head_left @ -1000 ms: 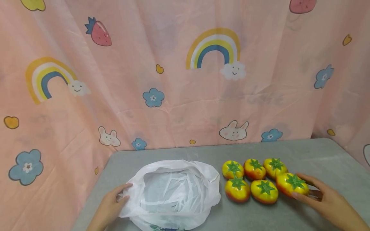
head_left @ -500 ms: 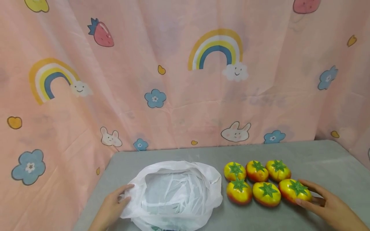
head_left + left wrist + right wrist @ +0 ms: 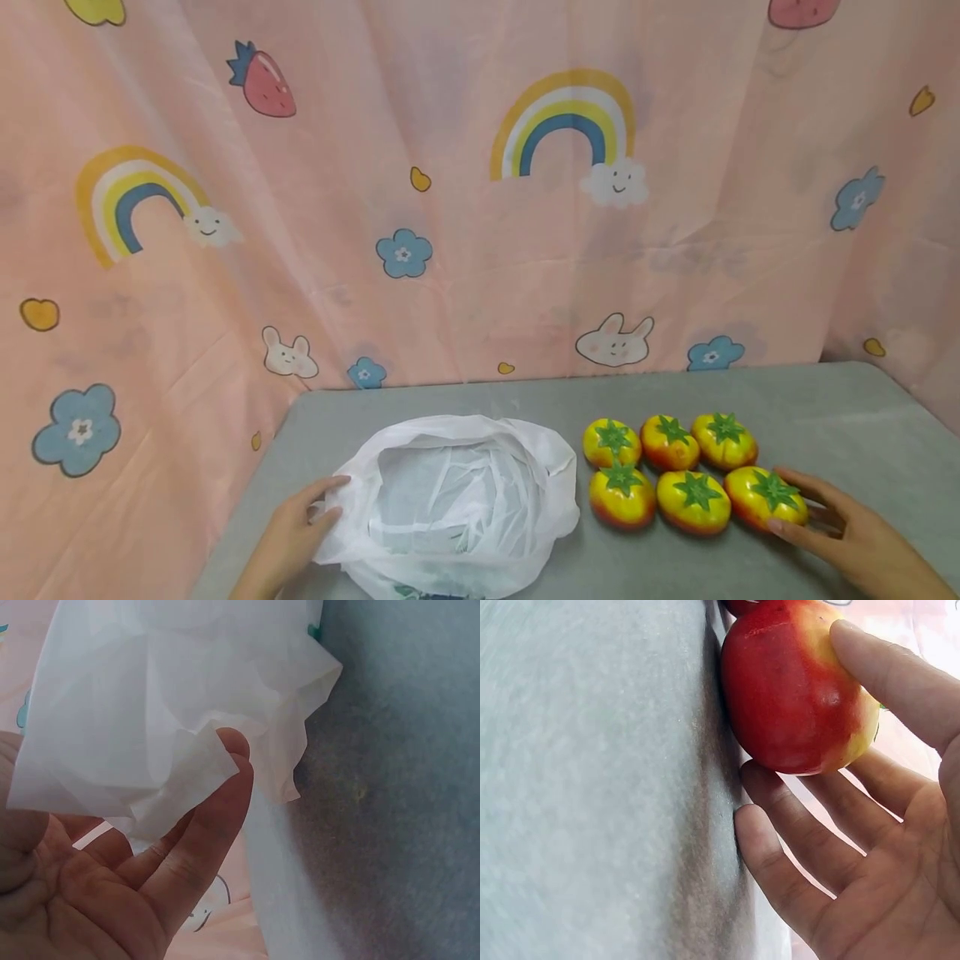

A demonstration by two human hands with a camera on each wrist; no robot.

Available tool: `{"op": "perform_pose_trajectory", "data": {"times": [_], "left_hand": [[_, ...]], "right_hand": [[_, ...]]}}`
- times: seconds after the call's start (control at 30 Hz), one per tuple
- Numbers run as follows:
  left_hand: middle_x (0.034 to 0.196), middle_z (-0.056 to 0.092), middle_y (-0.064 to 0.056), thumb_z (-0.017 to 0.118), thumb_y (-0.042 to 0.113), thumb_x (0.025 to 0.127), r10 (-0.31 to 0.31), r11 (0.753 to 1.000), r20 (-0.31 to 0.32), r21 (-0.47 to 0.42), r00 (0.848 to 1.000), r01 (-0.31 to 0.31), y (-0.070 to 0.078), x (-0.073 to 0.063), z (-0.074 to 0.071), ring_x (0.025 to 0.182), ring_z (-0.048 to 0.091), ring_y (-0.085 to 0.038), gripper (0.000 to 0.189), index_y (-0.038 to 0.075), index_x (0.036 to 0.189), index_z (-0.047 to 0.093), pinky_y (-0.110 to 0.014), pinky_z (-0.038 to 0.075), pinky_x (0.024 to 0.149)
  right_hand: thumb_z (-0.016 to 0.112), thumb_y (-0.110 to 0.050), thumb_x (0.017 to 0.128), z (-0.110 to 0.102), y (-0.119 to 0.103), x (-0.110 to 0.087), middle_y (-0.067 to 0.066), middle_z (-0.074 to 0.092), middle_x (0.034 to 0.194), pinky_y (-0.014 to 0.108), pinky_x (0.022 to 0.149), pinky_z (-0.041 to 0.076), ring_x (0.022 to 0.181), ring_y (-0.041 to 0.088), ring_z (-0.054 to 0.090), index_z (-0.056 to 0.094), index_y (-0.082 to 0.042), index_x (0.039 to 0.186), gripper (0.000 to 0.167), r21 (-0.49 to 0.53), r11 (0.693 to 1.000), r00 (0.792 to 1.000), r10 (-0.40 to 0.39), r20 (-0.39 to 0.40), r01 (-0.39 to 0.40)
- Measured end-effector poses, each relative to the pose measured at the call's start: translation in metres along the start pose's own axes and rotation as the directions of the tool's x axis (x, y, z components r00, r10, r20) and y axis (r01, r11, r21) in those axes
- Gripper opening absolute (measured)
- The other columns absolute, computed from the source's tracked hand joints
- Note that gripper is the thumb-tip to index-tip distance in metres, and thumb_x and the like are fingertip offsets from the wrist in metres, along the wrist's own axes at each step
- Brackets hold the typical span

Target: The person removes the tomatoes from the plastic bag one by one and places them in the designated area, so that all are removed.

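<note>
A white plastic bag (image 3: pixel 551 500) stands on the table with its mouth spread wide towards me. My left hand (image 3: pixel 288 529) pinches the bag's left rim between thumb and fingers; the left wrist view shows a fold of the film (image 3: pixel 187 776) there. At the right end of the front row sits a yellow-and-red tomato-shaped fruit (image 3: pixel 761 496) with a green star-shaped top. My right hand (image 3: pixel 847 525) holds it from the right, thumb on the near side and index finger behind. The right wrist view shows its red underside (image 3: pixel 787 690) close against the tabletop.
Several like fruits make two rows right of the bag, including a back-row fruit (image 3: pixel 723 442) and a front-row fruit (image 3: pixel 693 504). The grey table (image 3: pixel 825 408) meets a pink patterned curtain (image 3: pixel 465 317) at its back edge and left side.
My right hand has lowered its fruit slightly, into line with the front row. The left hand keeps its hold on the bag, and the head view has shifted a little.
</note>
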State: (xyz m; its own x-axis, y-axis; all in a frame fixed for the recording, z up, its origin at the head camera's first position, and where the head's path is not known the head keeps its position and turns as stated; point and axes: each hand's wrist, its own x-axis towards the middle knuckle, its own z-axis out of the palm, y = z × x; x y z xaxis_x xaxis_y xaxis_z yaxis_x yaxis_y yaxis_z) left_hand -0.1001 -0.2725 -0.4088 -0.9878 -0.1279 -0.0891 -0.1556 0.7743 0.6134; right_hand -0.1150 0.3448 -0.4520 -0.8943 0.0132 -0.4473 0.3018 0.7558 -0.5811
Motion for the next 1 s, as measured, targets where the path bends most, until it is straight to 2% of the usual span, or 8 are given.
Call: {"op": "perform_pose_trajectory", "data": {"times": [0.2,0.4,0.5,0.67,0.77,1.0], "left_hand": [[0.137,0.060,-0.022,0.064,0.008,0.093,0.004,1.000,-0.006,-0.008,1.000,-0.004,0.000,-0.001,-0.001,0.122,0.060,-0.039,0.040,0.014,0.132,0.064,-0.054,0.054,0.097],[0.131,0.062,-0.024,0.064,0.011,0.093,-0.052,0.999,0.001,0.005,0.999,0.052,0.001,0.001,-0.002,0.107,0.067,-0.035,0.046,0.014,0.138,0.059,-0.051,0.058,0.087],[0.130,0.063,-0.024,0.064,0.013,0.093,-0.052,0.999,0.006,0.009,0.999,0.052,0.000,0.001,-0.003,0.107,0.066,-0.035,0.047,0.015,0.140,0.057,-0.052,0.057,0.087],[0.123,0.066,-0.022,0.063,0.016,0.094,-0.047,0.999,0.018,0.023,0.999,0.047,-0.003,0.000,-0.007,0.099,0.068,-0.028,0.050,0.014,0.144,0.052,-0.044,0.058,0.077],[0.122,0.067,-0.021,0.062,0.019,0.096,-0.054,0.998,0.027,0.030,0.998,0.054,-0.004,-0.001,-0.010,0.094,0.069,-0.024,0.052,0.015,0.146,0.048,-0.038,0.057,0.071],[0.128,0.065,-0.022,0.061,0.020,0.097,-0.061,0.998,0.031,0.018,0.998,0.060,-0.003,-0.005,-0.015,0.097,0.071,-0.026,0.052,0.015,0.147,0.046,-0.038,0.059,0.072]], "right_hand": [[0.057,-0.070,0.087,0.000,0.003,0.005,0.045,0.020,0.146,0.058,0.089,0.053,0.121,0.062,0.040,0.017,0.010,0.151,0.111,0.012,1.000,1.000,-0.017,0.002,0.017],[0.057,-0.066,0.090,0.000,0.002,0.009,0.044,0.018,0.148,0.059,0.091,0.052,0.122,0.063,0.039,0.014,0.011,0.152,0.108,0.015,0.999,0.999,-0.045,0.004,0.045],[0.056,-0.064,0.091,-0.001,0.000,0.007,0.044,0.015,0.151,0.062,0.093,0.050,0.124,0.063,0.036,0.009,0.012,0.153,0.109,0.045,0.998,0.999,-0.045,0.012,0.045],[0.056,-0.061,0.093,-0.007,-0.002,0.000,0.046,0.011,0.149,0.068,0.097,0.044,0.124,0.064,0.031,0.001,0.013,0.152,0.110,0.068,0.996,0.999,-0.051,0.019,0.049],[0.058,-0.058,0.093,-0.011,-0.003,-0.001,0.047,0.014,0.147,0.068,0.095,0.045,0.122,0.065,0.033,0.003,0.013,0.152,0.108,0.037,0.996,0.997,-0.082,0.002,0.082],[0.066,-0.054,0.089,-0.012,-0.002,0.001,0.047,0.026,0.143,0.057,0.087,0.054,0.117,0.062,0.047,0.017,0.014,0.149,0.103,-0.054,0.990,0.992,-0.128,-0.019,0.127]]}}
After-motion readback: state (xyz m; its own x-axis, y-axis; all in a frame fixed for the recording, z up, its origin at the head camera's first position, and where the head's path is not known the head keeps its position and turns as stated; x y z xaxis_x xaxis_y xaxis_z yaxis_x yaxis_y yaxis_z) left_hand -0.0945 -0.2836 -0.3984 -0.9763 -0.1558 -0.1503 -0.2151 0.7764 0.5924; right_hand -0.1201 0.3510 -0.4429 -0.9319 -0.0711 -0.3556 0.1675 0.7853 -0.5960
